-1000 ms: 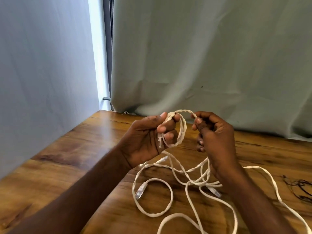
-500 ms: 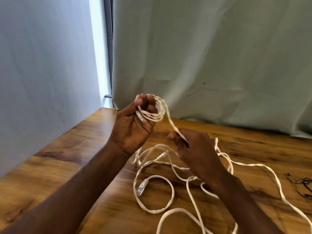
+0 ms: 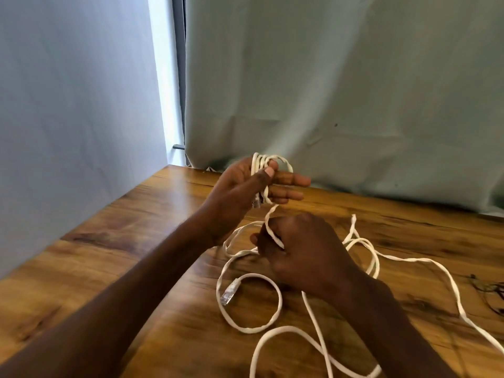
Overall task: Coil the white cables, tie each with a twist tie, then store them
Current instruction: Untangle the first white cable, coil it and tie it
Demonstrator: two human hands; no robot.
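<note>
A wooden desk [image 3: 114, 268] with dark grain streaks fills the lower frame, running back to a pale green curtain [image 3: 341, 91] across the upper right and a plain grey wall [image 3: 68, 105] at upper left, with a bright strip of window [image 3: 166, 77] between them. Near the centre, the left hand [image 3: 245, 192] is raised with fingers extended, several loops of the white cable [image 3: 272, 326] wound round them and pinned by the thumb. Just below, the right hand [image 3: 302, 255] pinches the strand running down from the loops. The rest of the cable sprawls over the desk, its clear connector [image 3: 229, 291] lying at lower centre. Thin dark wires [image 3: 491, 291] lie at the right edge.
</note>
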